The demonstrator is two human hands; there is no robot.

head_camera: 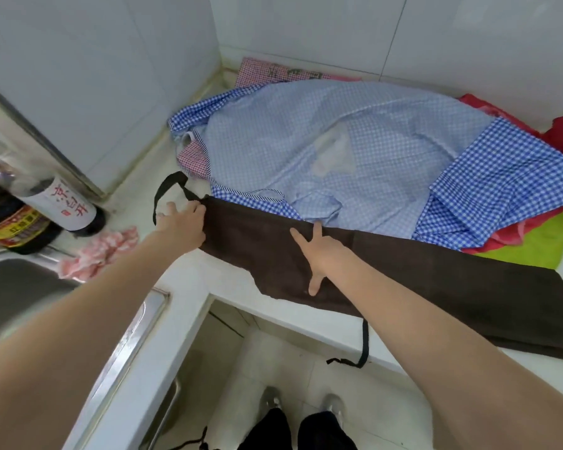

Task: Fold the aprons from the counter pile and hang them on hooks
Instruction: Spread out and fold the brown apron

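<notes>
Brown apron folded long on the worktop, under both hands. Left hand pinching the top corner beside the strap; right hand pressing flat, fingers spread. Risk: near edge overhanging, could slide off.

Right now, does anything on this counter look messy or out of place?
Yes. The brown apron hangs partly over the counter edge, one black strap dangling below. Behind it the blue checked apron lies rumpled, and a crumpled pink cloth sits by the sink.
</notes>
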